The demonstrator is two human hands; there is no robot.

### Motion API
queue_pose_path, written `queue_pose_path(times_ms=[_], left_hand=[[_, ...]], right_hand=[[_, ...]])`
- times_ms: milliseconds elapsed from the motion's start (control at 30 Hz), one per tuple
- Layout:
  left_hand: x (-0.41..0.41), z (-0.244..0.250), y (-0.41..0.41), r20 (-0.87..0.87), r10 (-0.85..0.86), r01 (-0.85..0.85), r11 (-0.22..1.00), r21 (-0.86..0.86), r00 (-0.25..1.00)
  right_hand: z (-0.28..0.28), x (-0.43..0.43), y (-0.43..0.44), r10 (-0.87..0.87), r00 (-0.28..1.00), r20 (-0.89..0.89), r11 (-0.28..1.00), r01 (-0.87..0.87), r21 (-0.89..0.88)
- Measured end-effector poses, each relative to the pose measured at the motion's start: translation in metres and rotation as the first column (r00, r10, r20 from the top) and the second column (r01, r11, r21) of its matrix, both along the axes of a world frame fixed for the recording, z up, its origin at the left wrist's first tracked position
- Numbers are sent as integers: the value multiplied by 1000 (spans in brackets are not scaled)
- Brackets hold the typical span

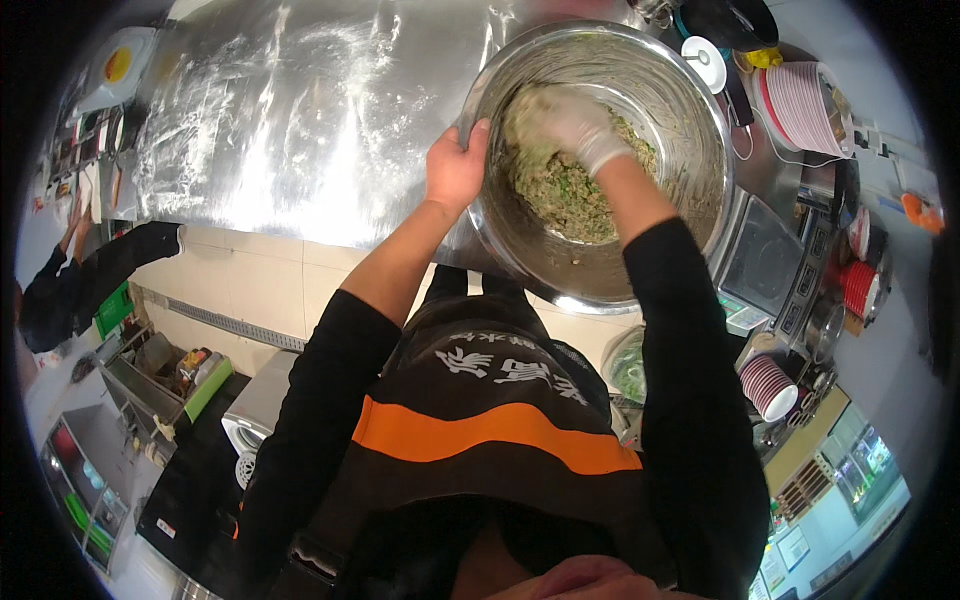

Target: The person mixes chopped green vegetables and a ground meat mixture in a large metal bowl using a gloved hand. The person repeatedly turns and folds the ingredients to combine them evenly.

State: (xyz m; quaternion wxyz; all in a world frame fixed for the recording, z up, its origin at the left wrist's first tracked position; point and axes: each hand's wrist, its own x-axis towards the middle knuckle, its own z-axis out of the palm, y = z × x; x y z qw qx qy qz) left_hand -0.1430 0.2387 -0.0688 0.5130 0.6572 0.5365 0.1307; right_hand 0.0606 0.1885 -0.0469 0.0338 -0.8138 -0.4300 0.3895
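Note:
A large stainless steel bowl (686, 157) stands on the worktop, its near rim reaching past the front edge. Inside lies a greenish-brown minced filling (577, 199) flecked with chopped greens, and smears of it coat the wall. My bare left hand (456, 169) grips the bowl's left rim, thumb on top. In a clear disposable glove, my right hand (577, 127) is down in the bowl at the filling. Motion blur and clinging filling hide its fingers, so their closure is unclear.
White powder streaks the steel worktop (300, 112) to the left. Right of the bowl are a kitchen scale (761, 251), stacked paper bowls (802, 105) and a white cable (795, 159). Another person (64, 292) works at the far left. A lined bin (628, 367) stands below.

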Motion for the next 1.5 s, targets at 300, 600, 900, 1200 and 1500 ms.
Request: queue_pose_path(times_ms=[300,600,900,1200,1500], left_hand=[[3,1,-5,89,18,-15,999,-33,996],[-2,9,-3,41,61,-61,998,10,997],[6,4,-12,90,42,-43,999,7,995],[-2,-21,-11,143,98,-110,991,79,985],[13,-12,-21,83,73,-77,996,54,994]], right_hand=[[-14,-30,-137,448,764,464,892,-350,-285],[13,6,-188,-239,848,474,836,-69,544],[-151,148,-96,-378,922,79,908,353,226],[26,-63,-18,293,941,169,956,-292,-33],[22,-14,-110,404,913,47,803,-330,-497]])
